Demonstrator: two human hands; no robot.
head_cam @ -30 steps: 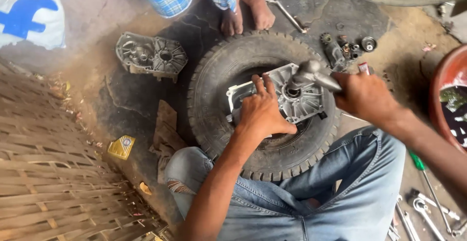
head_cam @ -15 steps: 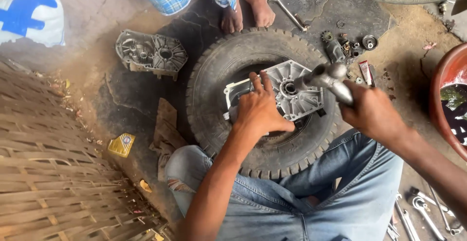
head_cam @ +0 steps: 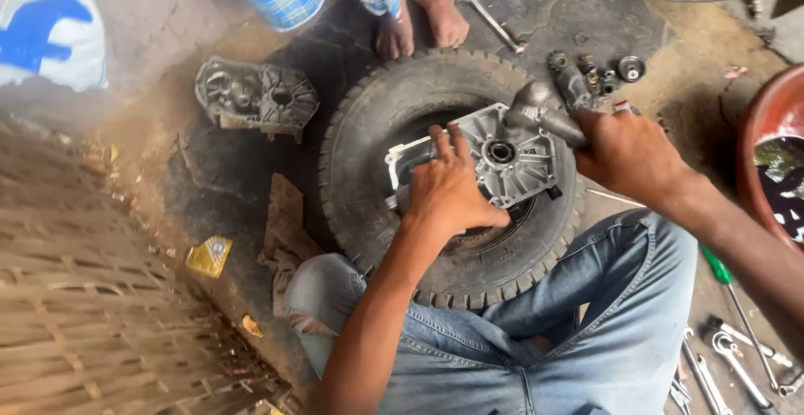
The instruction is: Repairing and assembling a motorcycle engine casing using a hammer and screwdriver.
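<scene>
Hands: left hand (head_cam: 448, 193) presses casing (head_cam: 502, 159), right hand (head_cam: 628, 154) grips hammer (head_cam: 544, 113).

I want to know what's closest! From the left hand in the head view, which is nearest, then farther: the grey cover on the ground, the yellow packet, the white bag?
From the left hand:
1. Grey cover, on the ground up-left of the tyre.
2. Yellow packet, lower left on the dirt.
3. White bag, far top-left corner.
</scene>
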